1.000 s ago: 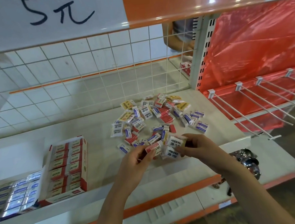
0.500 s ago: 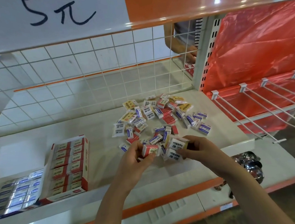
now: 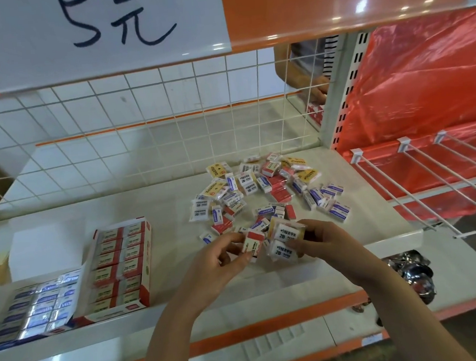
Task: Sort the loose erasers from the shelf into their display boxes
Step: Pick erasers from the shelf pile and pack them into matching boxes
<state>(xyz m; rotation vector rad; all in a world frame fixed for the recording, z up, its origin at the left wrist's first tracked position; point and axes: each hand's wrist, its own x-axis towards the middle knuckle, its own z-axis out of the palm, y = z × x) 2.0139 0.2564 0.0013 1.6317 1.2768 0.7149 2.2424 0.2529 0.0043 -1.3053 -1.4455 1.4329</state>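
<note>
- Two hands busy at the near edge of the loose eraser pile (image 3: 263,189) on the shelf (image 3: 162,214).
- Left hand (image 3: 223,259) pinches a red-and-white eraser (image 3: 252,243), lifted higher than a second ago.
- Right hand (image 3: 321,239) grips two white 2B erasers (image 3: 285,240), unchanged.
- Red display box (image 3: 121,268) well left; nothing dropped in yet, so it's still the picking stage.

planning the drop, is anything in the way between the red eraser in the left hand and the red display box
Nothing visible: the shelf lies bare between the left hand, holding the red eraser, and the open red display box.
</note>
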